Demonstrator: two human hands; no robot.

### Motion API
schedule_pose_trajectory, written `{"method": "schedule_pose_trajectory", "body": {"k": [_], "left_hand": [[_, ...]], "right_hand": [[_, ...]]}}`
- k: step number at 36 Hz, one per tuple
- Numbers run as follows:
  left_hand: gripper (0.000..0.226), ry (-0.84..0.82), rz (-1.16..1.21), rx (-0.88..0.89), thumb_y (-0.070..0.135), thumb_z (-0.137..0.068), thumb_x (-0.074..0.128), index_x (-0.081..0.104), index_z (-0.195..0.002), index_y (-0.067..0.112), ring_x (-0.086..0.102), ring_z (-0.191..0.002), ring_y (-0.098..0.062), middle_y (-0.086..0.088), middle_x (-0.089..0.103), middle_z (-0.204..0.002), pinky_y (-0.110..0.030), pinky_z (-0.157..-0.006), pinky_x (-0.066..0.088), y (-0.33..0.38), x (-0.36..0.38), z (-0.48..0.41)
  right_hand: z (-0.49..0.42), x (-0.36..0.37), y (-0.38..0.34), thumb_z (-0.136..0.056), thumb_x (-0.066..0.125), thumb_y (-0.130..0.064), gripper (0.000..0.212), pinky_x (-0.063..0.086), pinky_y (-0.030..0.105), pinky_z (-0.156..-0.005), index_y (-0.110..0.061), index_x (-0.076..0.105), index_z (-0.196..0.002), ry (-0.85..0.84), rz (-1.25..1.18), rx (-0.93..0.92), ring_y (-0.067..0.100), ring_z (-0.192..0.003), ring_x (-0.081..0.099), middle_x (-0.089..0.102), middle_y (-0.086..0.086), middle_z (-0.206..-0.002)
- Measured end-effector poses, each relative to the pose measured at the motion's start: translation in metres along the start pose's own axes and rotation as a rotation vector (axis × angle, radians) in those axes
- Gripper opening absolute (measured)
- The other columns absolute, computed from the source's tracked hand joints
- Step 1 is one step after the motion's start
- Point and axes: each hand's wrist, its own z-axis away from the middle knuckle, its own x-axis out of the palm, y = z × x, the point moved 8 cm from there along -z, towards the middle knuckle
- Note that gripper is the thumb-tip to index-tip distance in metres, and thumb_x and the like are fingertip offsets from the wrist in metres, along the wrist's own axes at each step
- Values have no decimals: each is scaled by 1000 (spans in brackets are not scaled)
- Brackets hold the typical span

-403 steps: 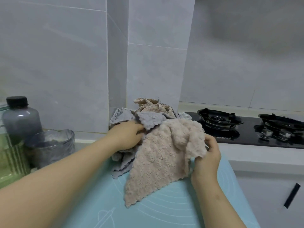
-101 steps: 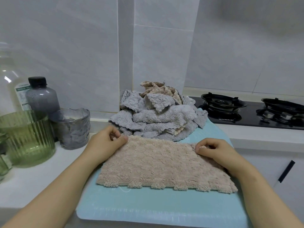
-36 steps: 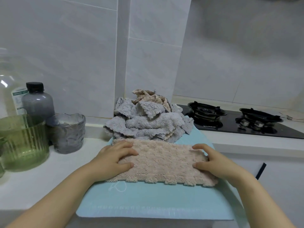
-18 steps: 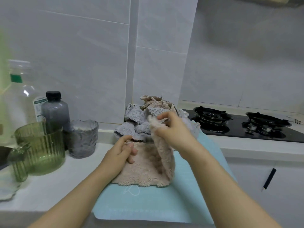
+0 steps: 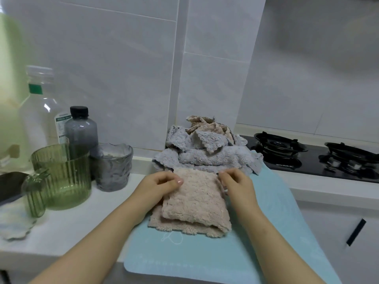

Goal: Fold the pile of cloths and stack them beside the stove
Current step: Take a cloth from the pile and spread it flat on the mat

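A beige fluffy cloth (image 5: 194, 203) lies folded into a small thick rectangle on the light blue mat (image 5: 205, 257). My left hand (image 5: 158, 186) pinches its far left corner, with the thumb on top. My right hand (image 5: 235, 186) pinches its far right edge with curled fingers. Just behind the folded cloth sits the crumpled pile of grey and beige cloths (image 5: 207, 150), against the wall. The black gas stove (image 5: 315, 158) is to the right of the pile.
On the white counter to the left stand a grey glass cup (image 5: 110, 167), a green ribbed jug (image 5: 61, 177), a small green glass (image 5: 33, 197), a dark grey bottle (image 5: 81, 130) and a clear bottle (image 5: 41, 111). A cabinet door with a black handle (image 5: 355, 232) is at lower right.
My right hand has brought the cloth's right half over onto the left half and laid it flat. Both hands now hold the far corners of the doubled cloth.
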Motion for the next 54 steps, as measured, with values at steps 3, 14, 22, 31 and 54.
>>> {"method": "schedule_pose_trajectory", "body": {"k": [3, 14, 22, 31, 54], "left_hand": [[11, 94, 30, -3, 12, -76, 72, 63, -71, 13, 44, -48, -3, 3, 54, -60, -11, -44, 33, -4, -11, -2], [18, 100, -496, 87, 35, -73, 76, 58, -77, 31, 40, -56, -5, 14, 46, -61, -26, -54, 31, -7, -12, -3], [22, 86, -594, 106, 31, -80, 69, 52, -86, 42, 48, -74, -4, 13, 57, -94, -25, -69, 38, -6, -11, 0], [49, 272, -769, -20, 45, -76, 69, 44, -113, 24, 50, -93, -17, 3, 48, -101, -29, -69, 35, -10, -22, 3], [59, 145, -516, 54, 69, -58, 60, 56, -80, 14, 60, -77, -26, -2, 65, -77, -39, -77, 48, -3, -16, 24]], "right_hand": [[1, -1, 10, -90, 58, -14, 13, 40, 22, -63, -17, 59, -77, 14, -34, -9, 10, -65, 51, 58, -5, -72], [9, 12, 21, -75, 54, -66, 37, 32, 39, -101, -40, 45, -100, -147, 360, 13, 17, -102, 55, 60, -13, -96], [12, 11, 19, -83, 62, -43, 60, 22, 38, -99, -33, 32, -134, -164, 495, 30, 16, -118, 50, 57, -9, -124], [10, 10, 25, -85, 59, -42, 57, 23, 36, -99, -23, 33, -131, -143, 526, 56, 21, -111, 52, 52, -4, -102], [27, 15, 13, -83, 68, -20, 23, 51, 41, -91, -23, 57, -103, -288, 127, -13, 18, -98, 64, 67, -2, -106]]}}
